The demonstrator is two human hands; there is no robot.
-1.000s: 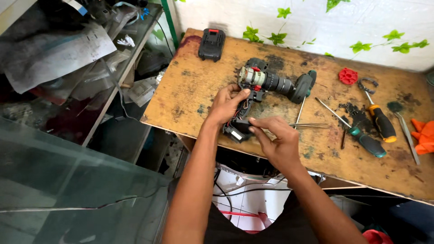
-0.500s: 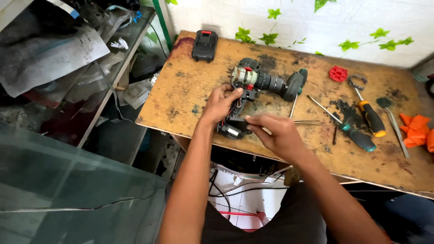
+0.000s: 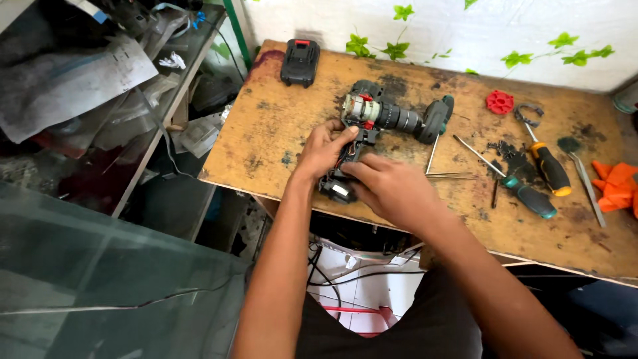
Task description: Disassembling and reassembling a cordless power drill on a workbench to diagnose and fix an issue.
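Far left: cluttered shelf (image 3: pixel 100 86) with papers, beside tabletop (image 3: pixel 266 146). Battery pack (image 3: pixel 300 62) lies far left on tabletop, apart from drill. Left hand (image 3: pixel 323 149) steadies opened drill (image 3: pixel 379 123) at mid tabletop, fingers pressed on handle innards. Right hand (image 3: pixel 392 189) covers handle base, fingers curled on it; exact grip hidden. Step judged: working on exposed handle wiring. Right: thin rods (image 3: pixel 446 175), green screwdriver (image 3: pixel 525 193), orange screwdriver (image 3: pixel 548 166), red disc (image 3: pixel 500 102), orange cloth (image 3: pixel 618 183).

drill handle (image 3: pixel 345 174): mostly hidden under right hand (image 3: pixel 392 193); orange cloth (image 3: pixel 618 183): cut by right edge
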